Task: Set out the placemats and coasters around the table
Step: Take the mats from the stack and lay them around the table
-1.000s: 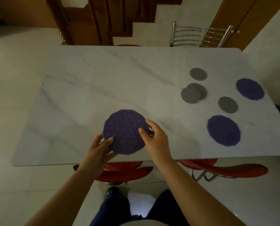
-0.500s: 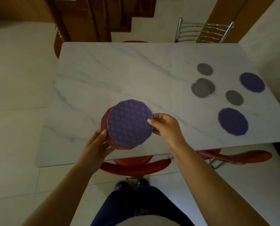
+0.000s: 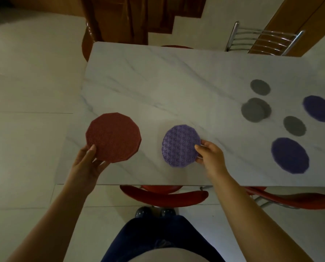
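My left hand (image 3: 87, 163) holds a round red placemat (image 3: 113, 137) by its near edge, above the table's left front corner. A patterned purple placemat (image 3: 179, 145) is pinched at its right edge by my right hand (image 3: 210, 156), over the front of the white marble table (image 3: 157, 82). Two more purple placemats lie flat at the right, one near the front (image 3: 290, 155) and one by the right edge (image 3: 318, 108). Several grey coasters (image 3: 255, 109) lie between them, two of them overlapping.
Red chair seats (image 3: 163, 195) are tucked under the table's near edge. A chrome-backed chair (image 3: 262, 40) stands at the far side. A wooden staircase (image 3: 131, 17) rises behind the table. Pale tiled floor lies to the left.
The two stacked placemats have been separated: my left hand carried the red one left, my right hand moved the purple one right. The view shifted left.
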Demonstrator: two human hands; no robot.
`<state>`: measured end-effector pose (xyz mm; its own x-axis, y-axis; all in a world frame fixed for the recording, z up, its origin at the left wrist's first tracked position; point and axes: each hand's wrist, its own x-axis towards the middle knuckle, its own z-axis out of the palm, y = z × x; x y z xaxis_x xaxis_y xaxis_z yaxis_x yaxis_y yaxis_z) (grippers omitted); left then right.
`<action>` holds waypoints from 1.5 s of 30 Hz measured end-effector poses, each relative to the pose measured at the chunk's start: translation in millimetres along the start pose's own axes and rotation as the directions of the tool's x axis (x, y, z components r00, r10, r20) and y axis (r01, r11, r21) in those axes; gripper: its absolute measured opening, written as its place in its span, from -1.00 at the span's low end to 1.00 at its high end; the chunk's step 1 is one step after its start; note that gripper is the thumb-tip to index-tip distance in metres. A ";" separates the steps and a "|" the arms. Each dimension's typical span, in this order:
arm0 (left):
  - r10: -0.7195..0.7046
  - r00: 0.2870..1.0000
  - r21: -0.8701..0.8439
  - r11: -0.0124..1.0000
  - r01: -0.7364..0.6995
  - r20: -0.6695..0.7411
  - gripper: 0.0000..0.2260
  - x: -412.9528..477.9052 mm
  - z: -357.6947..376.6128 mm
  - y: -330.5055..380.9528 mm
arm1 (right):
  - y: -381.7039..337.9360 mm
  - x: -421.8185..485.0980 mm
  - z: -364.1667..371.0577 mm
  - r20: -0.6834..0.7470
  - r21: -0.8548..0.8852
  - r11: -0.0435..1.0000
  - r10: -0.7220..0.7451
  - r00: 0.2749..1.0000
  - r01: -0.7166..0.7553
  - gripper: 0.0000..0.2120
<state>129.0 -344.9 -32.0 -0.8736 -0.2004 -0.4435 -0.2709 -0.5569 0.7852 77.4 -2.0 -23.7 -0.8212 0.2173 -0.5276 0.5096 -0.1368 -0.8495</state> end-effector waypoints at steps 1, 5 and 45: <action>0.001 1.000 0.001 1.000 -0.001 -0.002 -0.84 -0.1 -0.9 0.6 | 8.8 4.4 5.1 0.007 -0.009 1.000 0.025 1.000 -0.025 -0.86; -0.001 1.000 0.005 1.000 0.001 0.006 -0.81 -2.5 -0.8 -1.0 | 40.5 19.2 19.0 0.003 -0.086 0.993 0.081 0.997 -0.081 -0.83; -0.043 0.998 -0.167 0.985 0.048 0.036 -0.78 -56.8 -13.4 1.4 | -9.2 -68.9 150.4 0.478 -0.522 0.686 -0.256 0.840 0.506 -0.52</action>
<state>183.7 -345.1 -11.5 -0.8752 -0.1472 -0.4608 -0.2415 -0.6924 0.6798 90.7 -161.0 20.7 -0.9431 -0.2447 -0.2252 0.0680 0.5209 -0.8509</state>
